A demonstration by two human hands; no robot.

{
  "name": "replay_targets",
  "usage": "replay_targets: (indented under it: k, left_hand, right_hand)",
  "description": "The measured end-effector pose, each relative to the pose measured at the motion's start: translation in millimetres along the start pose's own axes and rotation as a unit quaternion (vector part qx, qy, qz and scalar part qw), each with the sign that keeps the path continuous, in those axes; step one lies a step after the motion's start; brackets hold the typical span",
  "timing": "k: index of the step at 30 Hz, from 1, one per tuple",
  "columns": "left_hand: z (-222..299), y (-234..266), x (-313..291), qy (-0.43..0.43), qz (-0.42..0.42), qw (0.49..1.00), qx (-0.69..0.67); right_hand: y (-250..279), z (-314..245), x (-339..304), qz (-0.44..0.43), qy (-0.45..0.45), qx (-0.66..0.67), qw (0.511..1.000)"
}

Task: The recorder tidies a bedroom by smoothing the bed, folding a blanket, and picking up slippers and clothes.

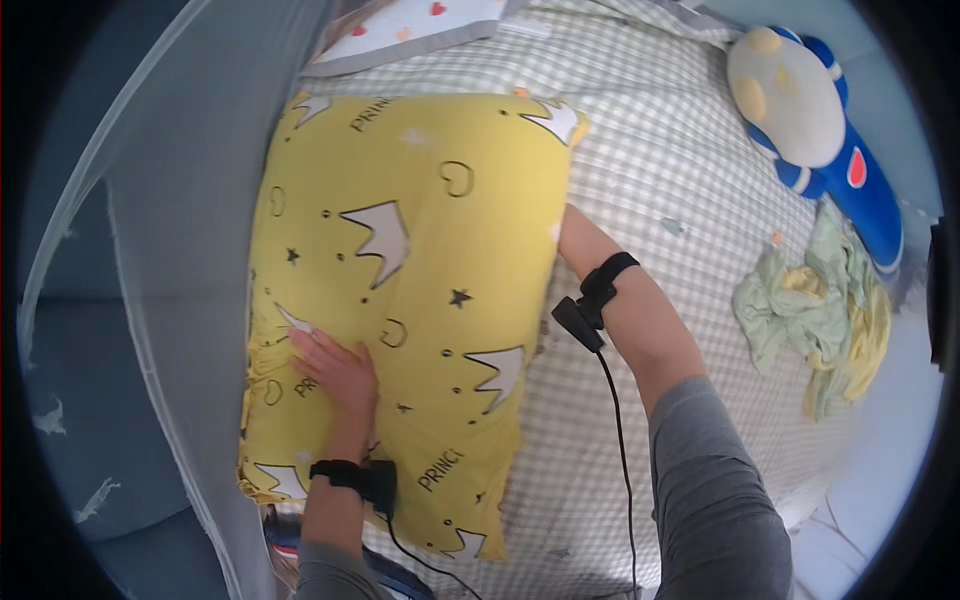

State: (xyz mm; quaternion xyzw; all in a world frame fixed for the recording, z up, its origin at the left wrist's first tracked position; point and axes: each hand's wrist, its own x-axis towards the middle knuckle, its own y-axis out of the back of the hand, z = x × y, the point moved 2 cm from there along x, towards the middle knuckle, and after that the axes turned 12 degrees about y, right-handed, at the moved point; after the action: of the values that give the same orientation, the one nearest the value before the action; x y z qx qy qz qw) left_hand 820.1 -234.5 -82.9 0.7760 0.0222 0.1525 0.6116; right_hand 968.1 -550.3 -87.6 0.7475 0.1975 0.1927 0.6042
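Note:
A yellow pillow [430, 230] in a case printed with white crowns, hearts and stars lies lengthwise before me. Its upper part looks plump, while the lower right of the case hangs flatter and creased. My left hand [338, 368] rests palm down on the lower left of the pillow, fingers stretched out. Against the upper right edge is my right hand [572, 232]; its fingers are hidden behind or under the pillow, so their grip does not show. Each wrist carries a black strap with a small cabled device.
A checked sheet [650, 160] covers the bed. Sheer netting [190, 250] hangs along the left side. At the far right lies a blue and cream plush toy [800, 110], with a crumpled green and yellow cloth [815, 305] nearer. A heart-patterned white cloth [410, 30] lies at the far edge.

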Motion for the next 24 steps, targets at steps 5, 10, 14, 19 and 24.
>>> replay_targets:
  k: [5, 10, 14, 19, 24]
  left_hand:
    - [-1, 10, 6, -0.002, 0.045, 0.999, -0.017]
    - [-4, -4, 10, -0.011, 0.111, 0.994, 0.009]
    - [-2, -21, 8, -0.006, 0.132, 0.989, 0.062]
    - [-23, -30, 21, 0.033, 0.089, 0.985, 0.144]
    - [-12, 42, 2, 0.121, -0.189, 0.974, 0.021]
  right_hand:
    - [51, -15, -99, 0.076, -0.002, 0.075, 0.994]
    - [-16, -60, -203, 0.111, -0.311, -0.016, 0.944]
    - [-45, -130, -151, 0.061, -0.19, 0.081, 0.977]
    - [-17, -144, -204, 0.053, 0.004, 0.446, 0.894]
    - [-6, -149, -373, 0.131, -0.332, 0.097, 0.929]
